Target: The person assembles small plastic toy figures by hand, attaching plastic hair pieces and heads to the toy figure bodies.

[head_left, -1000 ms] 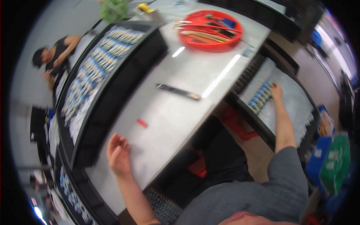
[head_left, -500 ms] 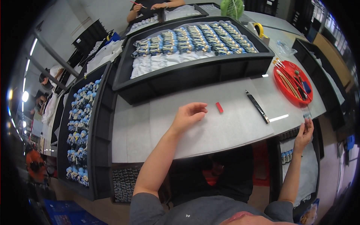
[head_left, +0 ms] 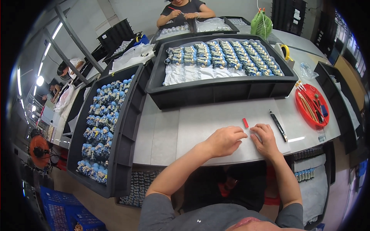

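My left hand (head_left: 227, 141) hovers over the near part of the white work surface (head_left: 200, 119), its fingers bent and the thumb a little apart. Close beside it, my right hand (head_left: 265, 141) has loosely curved fingers, the thumb off the index finger. Nothing shows in either hand. Just beyond the fingertips lies a small red block (head_left: 245, 123). A black pen-like tool (head_left: 278, 125) with a pale metal end rests to the right of my right hand.
A black crate (head_left: 219, 91) holds rows of small blue-haired figures; another crate (head_left: 125, 154) of figures stands left. On the right are a red basket (head_left: 327, 104) of brushes and tools, and yellow tape (head_left: 285, 52). A person (head_left: 185, 11) works opposite. More trays sit below the table edge.
My right hand has come left from the table's right edge by the red basket to beside my left hand. The view has shifted, so the crates and table appear lower and farther right.
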A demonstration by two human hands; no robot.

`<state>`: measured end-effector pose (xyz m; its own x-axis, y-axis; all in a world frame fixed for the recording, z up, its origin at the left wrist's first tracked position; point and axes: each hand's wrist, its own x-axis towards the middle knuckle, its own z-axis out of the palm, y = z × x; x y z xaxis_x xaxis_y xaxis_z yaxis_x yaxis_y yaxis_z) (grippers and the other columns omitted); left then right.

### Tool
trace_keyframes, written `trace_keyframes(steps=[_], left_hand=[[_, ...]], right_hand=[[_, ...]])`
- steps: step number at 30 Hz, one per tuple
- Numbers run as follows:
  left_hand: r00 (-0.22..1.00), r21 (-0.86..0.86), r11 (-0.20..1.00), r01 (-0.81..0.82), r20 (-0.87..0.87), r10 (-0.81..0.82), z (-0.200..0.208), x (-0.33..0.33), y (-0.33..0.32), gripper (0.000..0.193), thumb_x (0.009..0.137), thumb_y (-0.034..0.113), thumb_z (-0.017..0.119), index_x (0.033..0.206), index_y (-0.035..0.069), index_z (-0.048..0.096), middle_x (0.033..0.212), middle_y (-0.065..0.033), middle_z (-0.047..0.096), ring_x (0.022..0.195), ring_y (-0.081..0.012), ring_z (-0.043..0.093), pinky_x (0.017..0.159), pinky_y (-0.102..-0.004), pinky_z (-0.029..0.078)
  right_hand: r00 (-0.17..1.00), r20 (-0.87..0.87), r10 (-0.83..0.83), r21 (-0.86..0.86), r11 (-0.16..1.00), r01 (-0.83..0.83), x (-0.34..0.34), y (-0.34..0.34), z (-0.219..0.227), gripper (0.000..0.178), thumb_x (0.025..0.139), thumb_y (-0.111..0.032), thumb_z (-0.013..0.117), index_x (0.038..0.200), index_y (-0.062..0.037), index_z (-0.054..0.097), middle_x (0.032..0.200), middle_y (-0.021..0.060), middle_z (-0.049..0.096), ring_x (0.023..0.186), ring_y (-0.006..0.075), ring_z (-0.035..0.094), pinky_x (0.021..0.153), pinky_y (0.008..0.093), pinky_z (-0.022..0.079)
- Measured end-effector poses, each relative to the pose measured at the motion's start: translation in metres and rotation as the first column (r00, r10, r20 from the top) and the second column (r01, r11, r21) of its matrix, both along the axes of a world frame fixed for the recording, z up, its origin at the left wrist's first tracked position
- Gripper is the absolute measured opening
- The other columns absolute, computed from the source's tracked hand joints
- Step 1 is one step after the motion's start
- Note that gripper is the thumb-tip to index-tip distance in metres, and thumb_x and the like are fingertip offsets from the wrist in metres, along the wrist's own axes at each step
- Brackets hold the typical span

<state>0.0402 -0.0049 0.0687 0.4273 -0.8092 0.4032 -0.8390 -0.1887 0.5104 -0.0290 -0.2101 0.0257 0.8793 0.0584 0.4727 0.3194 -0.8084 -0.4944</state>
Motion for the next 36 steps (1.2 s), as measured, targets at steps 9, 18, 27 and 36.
trace_keyframes(steps=[9, 18, 27, 36], left_hand=[[0.962, -0.038, 0.999, 0.022, -0.273, -0.031, 0.123, 0.128, 0.011, 0.027, 0.077, 0.010, 0.064, 0.104, 0.004, 0.062, 0.098, -0.0065, 0.063, 0.089, -0.0146, 0.058, 0.077, -0.0267, 0.047], [0.911, 0.447, 0.796, -0.408, 0.143, 0.386, 0.081, 0.312, 0.004, 0.073, 0.058, 0.007, 0.062, 0.129, 0.011, 0.042, 0.131, -0.0133, 0.043, 0.124, -0.0280, 0.037, 0.103, -0.0335, 0.031], [0.892, 0.643, 0.624, -0.444, 0.256, 0.371, 0.061, 0.342, -0.021, 0.091, 0.053, 0.005, 0.068, 0.135, 0.021, 0.033, 0.133, -0.0104, 0.033, 0.125, -0.0294, 0.032, 0.103, -0.0355, 0.033], [0.883, 0.715, 0.529, -0.457, 0.295, 0.364, 0.074, 0.332, -0.028, 0.097, 0.053, 0.010, 0.073, 0.137, 0.026, 0.028, 0.129, -0.0116, 0.039, 0.125, -0.0320, 0.031, 0.103, -0.0404, 0.033]], right_hand=[[0.999, -0.029, -0.016, 0.114, 0.993, 0.019, 0.003, -0.002, 0.006, 0.021, 0.069, -0.010, 0.068, 0.088, -0.0021, 0.062, 0.092, 0.0095, 0.057, 0.087, 0.0258, 0.051, 0.078, 0.0332, 0.041], [0.998, -0.051, -0.040, 0.196, 0.979, 0.049, 0.008, -0.004, 0.004, 0.016, 0.068, -0.010, 0.069, 0.081, -0.0031, 0.062, 0.087, 0.0080, 0.060, 0.083, 0.0246, 0.054, 0.074, 0.0328, 0.043], [0.996, -0.078, -0.050, 0.207, 0.976, 0.065, 0.015, -0.006, 0.008, 0.014, 0.069, -0.010, 0.068, 0.080, -0.0032, 0.061, 0.085, 0.0071, 0.061, 0.080, 0.0237, 0.054, 0.072, 0.0322, 0.043], [0.996, -0.061, -0.058, 0.208, 0.976, 0.069, 0.014, -0.005, 0.006, 0.013, 0.069, -0.009, 0.067, 0.079, -0.0031, 0.061, 0.085, 0.0068, 0.061, 0.079, 0.0233, 0.054, 0.071, 0.0319, 0.042]])
